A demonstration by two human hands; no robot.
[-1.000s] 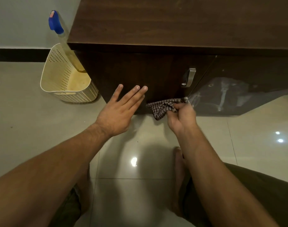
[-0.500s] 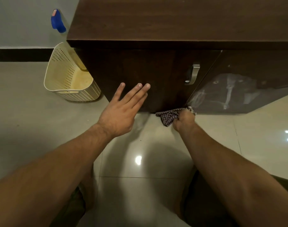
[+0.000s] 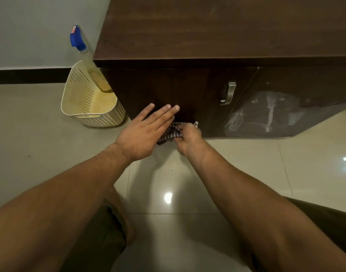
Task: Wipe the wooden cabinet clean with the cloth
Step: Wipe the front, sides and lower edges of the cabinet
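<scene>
Cloth (image 3: 170,133), checked and bunched, sits low against cabinet (image 3: 174,89) door, near its bottom edge, just above floor (image 3: 188,183). Right hand (image 3: 189,137) grips it, fingers curled round the bunch. Left hand (image 3: 143,135) flat, fingers straight, slightly spread, tips over door front just left of cloth; contact unclear. Metal handle (image 3: 228,93) up right of hands. Basket (image 3: 89,103) holding spray bottle (image 3: 77,39) beside cabinet's left end.
</scene>
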